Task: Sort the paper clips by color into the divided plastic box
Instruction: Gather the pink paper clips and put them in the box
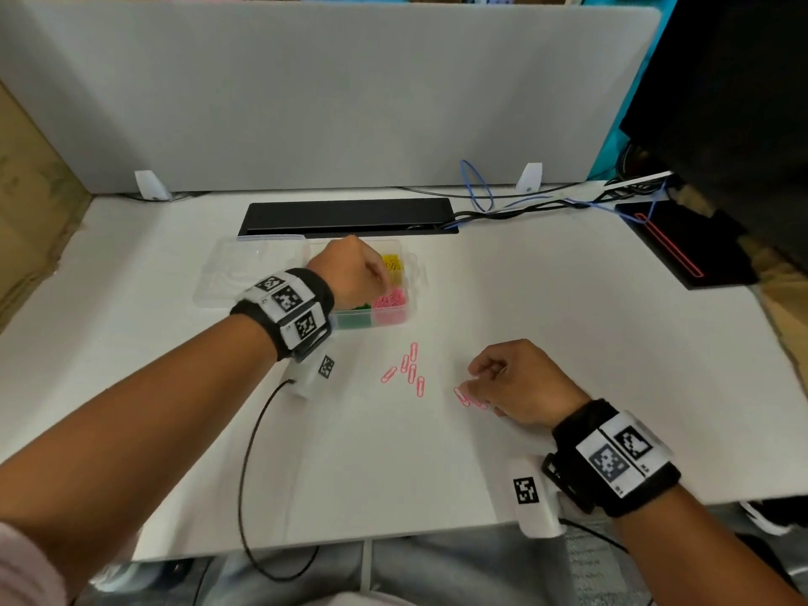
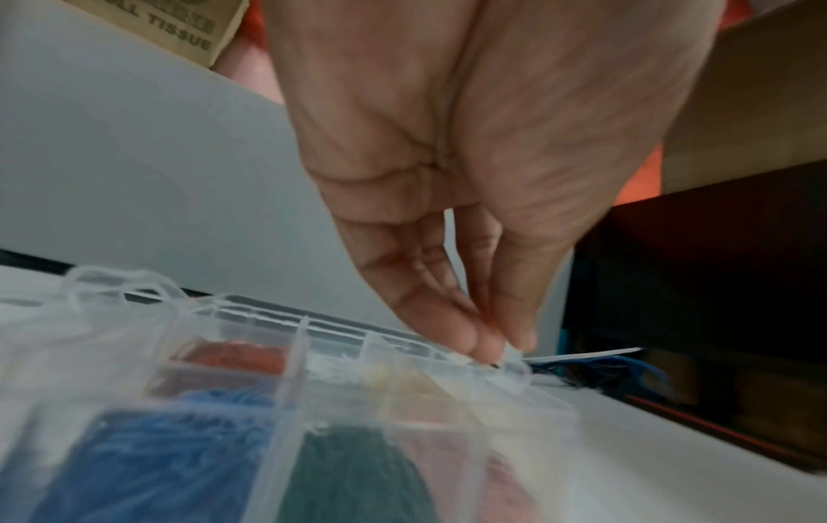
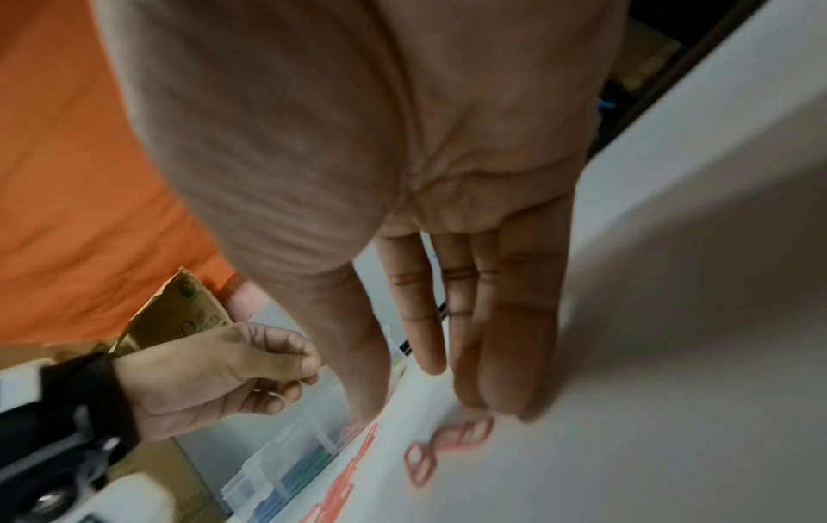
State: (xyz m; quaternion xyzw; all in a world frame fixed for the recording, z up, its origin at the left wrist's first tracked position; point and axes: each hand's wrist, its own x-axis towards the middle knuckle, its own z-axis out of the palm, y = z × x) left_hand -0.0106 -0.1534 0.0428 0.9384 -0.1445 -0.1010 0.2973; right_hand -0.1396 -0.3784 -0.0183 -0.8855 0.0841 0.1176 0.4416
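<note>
So over at about 10 o'clock on the white desk (image 1: 546, 299) there's the clear divided plastic box (image 1: 395, 320) with its lid flipped open to the left, and the left hand (image 1: 356, 271) hangs right over it with fingertips bunched together pointing down at the far compartments, though it's too blurry to tell if anything's pinched in there. The box already has yellow, pink, green, blue and red piles in separate sections. Moving right, a little cluster of loose pink paper clips (image 1: 411, 369) sits just in front of the box, and at 3 o'clock the right hand (image 1: 520, 382) has its straight fingers pressing down on a couple more pink clips (image 1: 463, 396), not gripping them.
</note>
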